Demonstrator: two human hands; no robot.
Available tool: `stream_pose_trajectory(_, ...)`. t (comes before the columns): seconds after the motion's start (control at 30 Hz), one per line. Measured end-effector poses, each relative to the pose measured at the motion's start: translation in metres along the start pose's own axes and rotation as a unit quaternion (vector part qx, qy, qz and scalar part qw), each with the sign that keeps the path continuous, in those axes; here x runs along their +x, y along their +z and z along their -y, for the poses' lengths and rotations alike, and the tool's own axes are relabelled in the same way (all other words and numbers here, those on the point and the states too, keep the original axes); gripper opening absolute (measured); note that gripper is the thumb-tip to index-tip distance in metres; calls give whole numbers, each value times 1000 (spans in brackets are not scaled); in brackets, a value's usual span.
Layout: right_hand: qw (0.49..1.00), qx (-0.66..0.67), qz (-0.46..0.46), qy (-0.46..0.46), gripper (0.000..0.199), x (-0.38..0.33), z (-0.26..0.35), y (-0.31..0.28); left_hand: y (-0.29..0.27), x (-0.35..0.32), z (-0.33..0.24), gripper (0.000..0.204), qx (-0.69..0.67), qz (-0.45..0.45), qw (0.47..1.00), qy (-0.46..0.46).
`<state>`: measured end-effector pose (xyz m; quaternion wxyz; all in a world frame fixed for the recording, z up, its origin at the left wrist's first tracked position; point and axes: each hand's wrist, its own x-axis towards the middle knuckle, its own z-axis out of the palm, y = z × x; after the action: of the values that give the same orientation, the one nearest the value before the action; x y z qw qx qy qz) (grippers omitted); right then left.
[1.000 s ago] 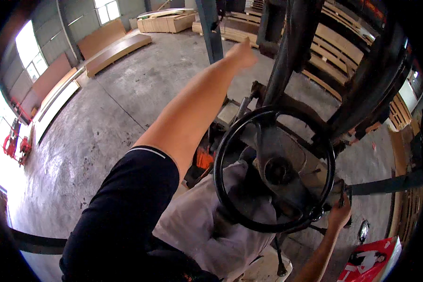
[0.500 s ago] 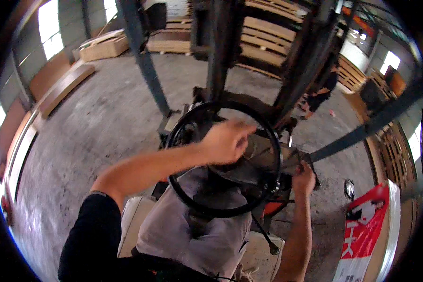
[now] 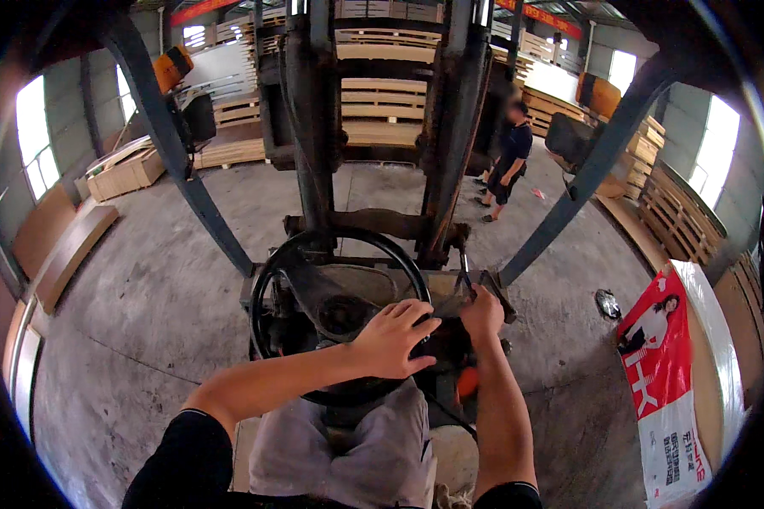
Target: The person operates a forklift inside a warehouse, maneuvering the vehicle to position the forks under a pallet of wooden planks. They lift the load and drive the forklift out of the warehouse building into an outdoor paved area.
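Observation:
I sit in a forklift behind its black steering wheel (image 3: 261,318). My left hand (image 3: 392,341) lies palm down over the right side of the wheel, its fingers spread; whatever is under the palm is hidden. Farther right, my right hand (image 3: 482,312) is closed round the upper end of a control lever (image 3: 464,265) next to the dashboard. Both forearms come in from below, the left one crossing the lower part of the wheel.
Ahead rises the dark forklift mast (image 3: 314,127), with stacked boards (image 3: 382,100) beyond it. A person (image 3: 511,157) stands to the right past the mast. A wrapped panel stack (image 3: 705,339) with a red-and-white cover is near right. Long boards (image 3: 76,254) lie at left.
The view has lifted and swung, so the mast stands more upright. My left hand has gone from pointing across the wheel to resting spread on its right side. The right hand stays at the lever.

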<state>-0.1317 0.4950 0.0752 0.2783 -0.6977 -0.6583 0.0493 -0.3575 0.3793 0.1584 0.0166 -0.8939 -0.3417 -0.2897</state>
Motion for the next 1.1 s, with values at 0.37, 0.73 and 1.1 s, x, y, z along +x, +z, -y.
stream_pose_trajectory(0.37,1000,9,-2,25,50,-2,-4,1,57,16,3,26,31,-32,999,10)
stream_pose_trajectory(0.73,999,-14,30,31,43,-17,-1,-7,55,-1,-14,33,11,-40,999,13)
stream_pose_trajectory(1.1,987,23,-79,-136,48,-61,1,-43,53,-19,-31,35,-15,-47,999,-13)
